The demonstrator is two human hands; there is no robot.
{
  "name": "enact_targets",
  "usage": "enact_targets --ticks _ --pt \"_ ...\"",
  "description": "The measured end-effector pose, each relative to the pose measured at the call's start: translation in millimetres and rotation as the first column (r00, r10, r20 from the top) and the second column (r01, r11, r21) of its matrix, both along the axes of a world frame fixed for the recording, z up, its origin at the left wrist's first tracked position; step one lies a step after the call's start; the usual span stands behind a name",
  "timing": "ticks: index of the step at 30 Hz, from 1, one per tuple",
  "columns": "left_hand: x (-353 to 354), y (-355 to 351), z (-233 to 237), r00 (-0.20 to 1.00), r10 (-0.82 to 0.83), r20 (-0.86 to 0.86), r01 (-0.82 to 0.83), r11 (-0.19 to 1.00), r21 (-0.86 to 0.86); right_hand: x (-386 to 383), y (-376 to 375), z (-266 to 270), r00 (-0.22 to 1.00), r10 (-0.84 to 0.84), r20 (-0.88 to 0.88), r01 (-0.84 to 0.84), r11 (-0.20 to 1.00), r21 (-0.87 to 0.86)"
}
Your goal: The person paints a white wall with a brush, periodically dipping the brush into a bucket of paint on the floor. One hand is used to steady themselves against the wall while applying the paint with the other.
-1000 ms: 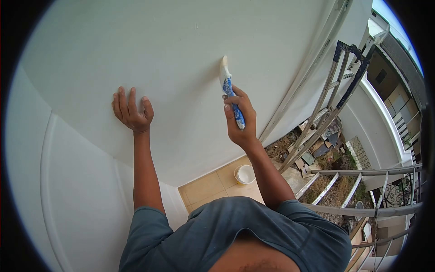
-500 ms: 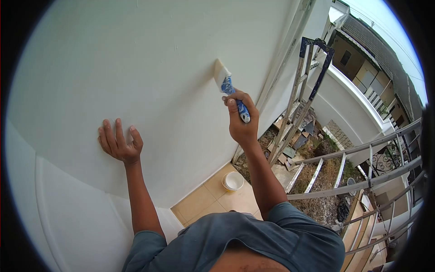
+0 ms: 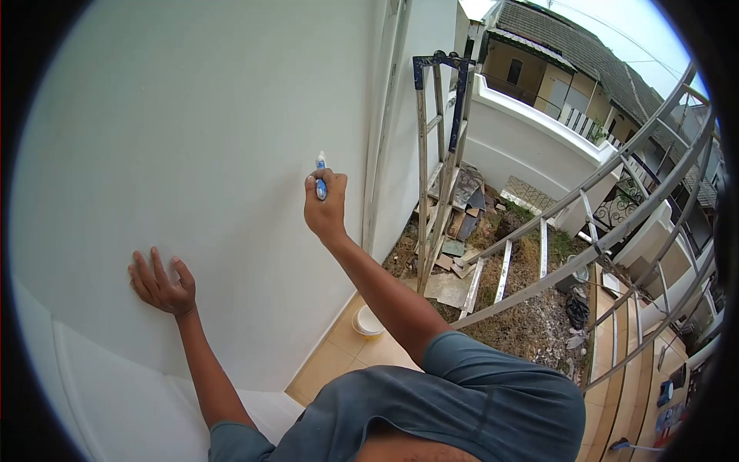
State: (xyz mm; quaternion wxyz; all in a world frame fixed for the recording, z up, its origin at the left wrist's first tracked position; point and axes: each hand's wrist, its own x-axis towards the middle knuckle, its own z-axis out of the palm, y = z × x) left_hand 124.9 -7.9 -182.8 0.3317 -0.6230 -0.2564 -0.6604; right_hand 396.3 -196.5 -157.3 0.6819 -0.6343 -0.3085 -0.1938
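Note:
My right hand (image 3: 325,208) is wrapped round the blue, paint-spattered handle of a paintbrush (image 3: 321,163). The brush points up along the white wall (image 3: 254,115), its head seen narrow side on, close to the wall surface. Lower on the left, my left hand (image 3: 163,285) rests on the same wall with fingers spread, holding nothing. A paint bucket (image 3: 368,322) with white contents stands on the tiled floor below, partly hidden by my right arm.
A stepladder (image 3: 429,177) with a dark top stands just past the wall's right edge. A long metal ladder (image 3: 531,295) runs across the right side. Rubble (image 3: 462,223) lies on the ground outside, before a white boundary wall (image 3: 523,131). Beige steps (image 3: 616,362) are at lower right.
The view has turned to the right. The brush has rotated from its broad face to its narrow side, still in my right hand. My left hand stays spread on the wall.

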Motion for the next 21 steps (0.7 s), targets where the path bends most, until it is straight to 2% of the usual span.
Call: enact_targets --ticks 1,2,3,4,7,8,9,10,11,12,13,14,15,17,18,19,20,21 --pt "1 -2 0 1.0 0.001 0.002 -0.001 1.0 0.003 -22 1 -3 0.932 0.356 0.063 -0.36 0.931 0.059" --pt "1 -2 0 1.0 0.002 -0.002 -0.002 1.0 0.01 -48 -12 9 0.787 0.592 0.171 -0.594 0.803 -0.047" --pt "-1 -2 0 1.0 0.002 -0.01 -0.002 1.0 0.019 -72 -28 22 0.582 0.803 0.129 -0.807 0.59 -0.026" --pt "-2 0 -1 1.0 0.001 -0.014 -0.001 1.0 0.003 -78 -38 30 0.433 0.883 0.18 -0.891 0.45 -0.067" --pt "-6 0 -1 0.999 -0.017 -0.041 0.016 1.0 -0.025 -67 -68 55 0.214 0.964 -0.161 -0.97 0.19 -0.149" --pt "-6 -5 2 0.999 -0.019 -0.042 0.018 1.0 -0.02 -54 -67 58 0.324 0.933 -0.157 -0.933 0.287 -0.219" --pt "-4 -8 3 0.999 -0.018 -0.032 0.017 1.0 -0.021 -36 -61 61 0.477 0.874 -0.096 -0.86 0.441 -0.257" --pt "-6 -13 7 0.998 -0.045 -0.044 0.044 0.998 -0.035 -19 -55 64 0.639 0.762 -0.103 -0.767 0.621 -0.163" --pt "-8 -18 18 0.997 -0.067 -0.043 0.065 0.997 -0.05 2 -48 65 0.78 0.624 -0.045 -0.625 0.781 0.005" --pt "-9 -21 31 0.996 -0.082 -0.041 0.079 0.995 -0.06 21 -46 72 0.898 0.432 -0.078 -0.425 0.9 0.097" --pt "-8 -21 48 0.997 -0.067 -0.025 0.066 0.997 -0.04 46 -29 68 0.993 0.119 0.023 -0.121 0.978 0.172" --pt "-6 -20 70 0.999 -0.045 -0.019 0.045 0.999 -0.014 48 -29 76 0.994 -0.099 0.053 0.09 0.985 0.15" --pt "-5 -19 88 1.0 -0.023 -0.02 0.023 1.0 0.01 43 -26 82 0.984 -0.167 0.058 0.154 0.971 0.18" --pt "3 -10 127 0.998 0.048 -0.044 -0.047 0.999 0.016 15 -24 85 0.995 0.068 0.069 -0.072 0.996 0.06" --pt "5 -7 141 0.996 0.079 -0.052 -0.078 0.997 0.024 -1 -24 82 0.932 0.33 0.148 -0.33 0.944 -0.03" --pt "6 -7 147 0.99 0.127 -0.063 -0.126 0.992 0.022 -18 -26 78 0.798 0.567 0.205 -0.55 0.824 -0.136" --pt "11 -6 149 0.982 0.171 -0.075 -0.17 0.985 0.022 -39 -39 82 0.615 0.772 0.164 -0.748 0.636 -0.188" --pt "15 -4 147 0.973 0.215 -0.086 -0.214 0.977 0.022 -50 -53 85 0.383 0.917 0.113 -0.887 0.399 -0.231"
